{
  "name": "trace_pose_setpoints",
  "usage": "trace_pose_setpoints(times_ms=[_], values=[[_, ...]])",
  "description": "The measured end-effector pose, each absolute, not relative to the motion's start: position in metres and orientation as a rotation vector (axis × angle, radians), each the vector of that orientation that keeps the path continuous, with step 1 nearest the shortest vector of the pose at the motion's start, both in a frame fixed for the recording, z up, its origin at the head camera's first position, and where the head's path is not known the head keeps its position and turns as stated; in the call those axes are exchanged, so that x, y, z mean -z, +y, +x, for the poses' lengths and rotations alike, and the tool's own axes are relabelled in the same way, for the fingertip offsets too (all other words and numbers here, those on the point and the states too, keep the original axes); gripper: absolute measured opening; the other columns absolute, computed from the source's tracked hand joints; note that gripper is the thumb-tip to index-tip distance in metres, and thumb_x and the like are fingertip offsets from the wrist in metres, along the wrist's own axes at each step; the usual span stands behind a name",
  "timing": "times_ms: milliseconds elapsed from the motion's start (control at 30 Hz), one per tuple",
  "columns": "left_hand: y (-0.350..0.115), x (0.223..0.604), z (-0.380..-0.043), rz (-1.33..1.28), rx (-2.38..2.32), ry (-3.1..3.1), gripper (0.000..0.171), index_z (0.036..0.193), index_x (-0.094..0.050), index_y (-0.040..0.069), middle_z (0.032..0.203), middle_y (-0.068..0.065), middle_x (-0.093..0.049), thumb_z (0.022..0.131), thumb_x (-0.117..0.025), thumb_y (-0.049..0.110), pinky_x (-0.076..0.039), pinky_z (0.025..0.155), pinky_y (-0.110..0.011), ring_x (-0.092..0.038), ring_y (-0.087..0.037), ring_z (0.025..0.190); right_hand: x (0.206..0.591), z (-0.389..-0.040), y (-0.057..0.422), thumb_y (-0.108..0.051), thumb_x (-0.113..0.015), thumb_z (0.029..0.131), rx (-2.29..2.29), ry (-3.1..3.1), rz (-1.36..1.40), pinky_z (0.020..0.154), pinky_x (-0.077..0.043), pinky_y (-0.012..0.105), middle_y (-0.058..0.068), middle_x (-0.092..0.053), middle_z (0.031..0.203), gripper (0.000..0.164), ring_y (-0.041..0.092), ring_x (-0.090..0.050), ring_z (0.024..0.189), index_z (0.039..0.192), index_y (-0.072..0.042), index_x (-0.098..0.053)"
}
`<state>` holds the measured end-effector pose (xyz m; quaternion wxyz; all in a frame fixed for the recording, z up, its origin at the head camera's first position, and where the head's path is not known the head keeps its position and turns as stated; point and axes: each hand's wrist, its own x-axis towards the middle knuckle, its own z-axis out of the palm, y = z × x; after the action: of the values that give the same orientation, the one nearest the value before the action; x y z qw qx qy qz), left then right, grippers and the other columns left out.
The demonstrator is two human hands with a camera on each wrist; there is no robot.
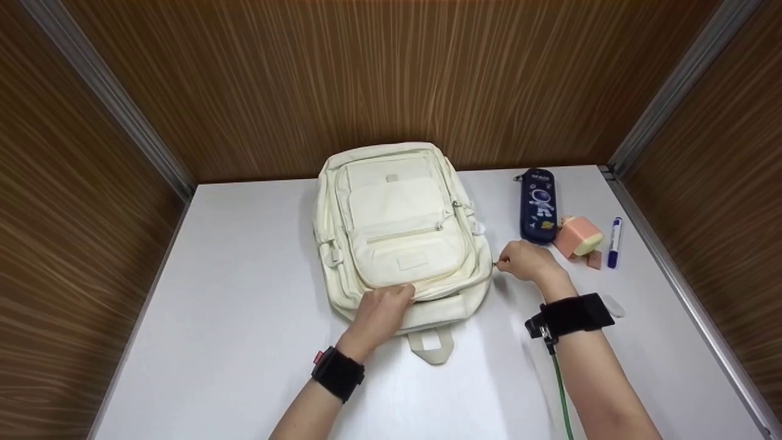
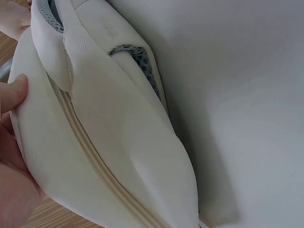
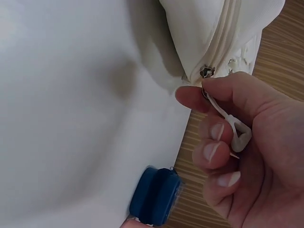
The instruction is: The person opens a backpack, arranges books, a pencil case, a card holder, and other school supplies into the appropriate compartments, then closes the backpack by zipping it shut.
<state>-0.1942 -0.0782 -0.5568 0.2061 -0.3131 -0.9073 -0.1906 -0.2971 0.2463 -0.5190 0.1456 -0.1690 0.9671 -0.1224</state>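
A cream backpack (image 1: 397,205) lies on its back on the white table, its carry loop (image 1: 432,349) toward me. My left hand (image 1: 380,315) grips the edge of its front near the loop end. In the left wrist view, the thumb (image 2: 18,90) presses the cream fabric beside a closed stretch of zipper (image 2: 97,161). At the bag's right side, my right hand (image 1: 526,261) pinches a zipper pull. The right wrist view shows the metal slider (image 3: 207,72) just beyond thumb and forefinger, with the pull's white cord and loop (image 3: 241,135) hanging by the palm.
Right of the bag lie a dark blue pencil case (image 1: 539,208) with a space print, a pink and cream block-shaped item (image 1: 577,237), a small pinkish-brown piece (image 1: 594,260) and a blue-capped marker (image 1: 614,243). A whitish object (image 1: 613,305) sits beyond the right wrist. Wood-grain panels (image 1: 391,79) enclose the table.
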Motion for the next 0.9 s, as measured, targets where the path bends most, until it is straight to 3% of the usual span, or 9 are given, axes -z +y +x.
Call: trace_pose_setpoints(times_ms=[200, 333, 467, 567, 700, 900], values=[[-0.072, 0.557, -0.192, -0.818, 0.509, -2.537, 0.009, 0.085, -0.057, 0.01, 0.072, 0.001, -0.062, 0.09, -0.065, 0.007, -0.05, 0.054, -0.035, -0.063, -0.02, 0.061, 0.532, -0.305, 0.245, -0.013, -0.063, 0.088, 0.442, 2.824, -0.413, 0.075, -0.051, 0.047, 0.01, -0.073, 0.098, 0.02, 0.025, -0.064, 0.078, 0.099, -0.009, -0.078], [-0.063, 0.557, -0.191, -0.819, 0.395, -2.568, 0.018, 0.102, -0.065, 0.012, 0.097, -0.001, -0.07, 0.086, -0.071, 0.012, -0.052, 0.077, -0.038, -0.066, -0.022, 0.086, 0.541, -0.306, 0.247, -0.007, -0.064, 0.089, 0.532, 2.847, -0.474, 0.082, -0.05, 0.049, 0.012, -0.073, 0.101, 0.018, 0.031, -0.067, 0.09, 0.1, -0.008, -0.078], [-0.052, 0.559, -0.192, -0.818, 0.252, -2.596, 0.029, 0.112, -0.069, 0.016, 0.117, -0.002, -0.067, 0.085, -0.077, 0.025, -0.041, 0.1, -0.05, -0.06, -0.027, 0.112, 0.548, -0.306, 0.249, -0.004, -0.067, 0.088, 0.6, 2.864, -0.532, 0.085, -0.05, 0.049, 0.013, -0.072, 0.1, 0.014, 0.033, -0.067, 0.093, 0.098, -0.007, -0.078], [-0.045, 0.56, -0.194, -0.782, 0.202, -2.604, 0.026, 0.109, -0.072, 0.018, 0.12, -0.001, -0.067, 0.085, -0.077, 0.025, -0.041, 0.098, -0.057, -0.061, -0.031, 0.113, 0.552, -0.306, 0.249, -0.003, -0.068, 0.087, 0.636, 2.867, -0.553, 0.085, -0.049, 0.049, 0.014, -0.072, 0.099, 0.014, 0.033, -0.066, 0.093, 0.097, -0.005, -0.077], [-0.041, 0.557, -0.196, -0.77, 0.186, -2.634, 0.017, 0.104, -0.074, 0.019, 0.111, 0.004, -0.071, 0.087, -0.071, 0.02, -0.048, 0.089, -0.056, -0.065, -0.03, 0.105, 0.555, -0.304, 0.25, -0.003, -0.068, 0.087, 0.667, 2.894, -0.54, 0.086, -0.049, 0.049, 0.016, -0.072, 0.098, 0.014, 0.034, -0.066, 0.092, 0.099, -0.003, -0.076], [-0.043, 0.55, -0.196, -0.812, 0.299, -2.75, 0.023, 0.111, -0.074, 0.022, 0.111, 0.007, -0.071, 0.089, -0.068, 0.017, -0.046, 0.091, -0.059, -0.063, -0.037, 0.111, 0.561, -0.3, 0.249, -0.005, -0.067, 0.088, 0.637, 3.026, -0.404, 0.082, -0.05, 0.05, 0.015, -0.072, 0.094, 0.013, 0.035, -0.067, 0.09, 0.095, -0.003, -0.078]])
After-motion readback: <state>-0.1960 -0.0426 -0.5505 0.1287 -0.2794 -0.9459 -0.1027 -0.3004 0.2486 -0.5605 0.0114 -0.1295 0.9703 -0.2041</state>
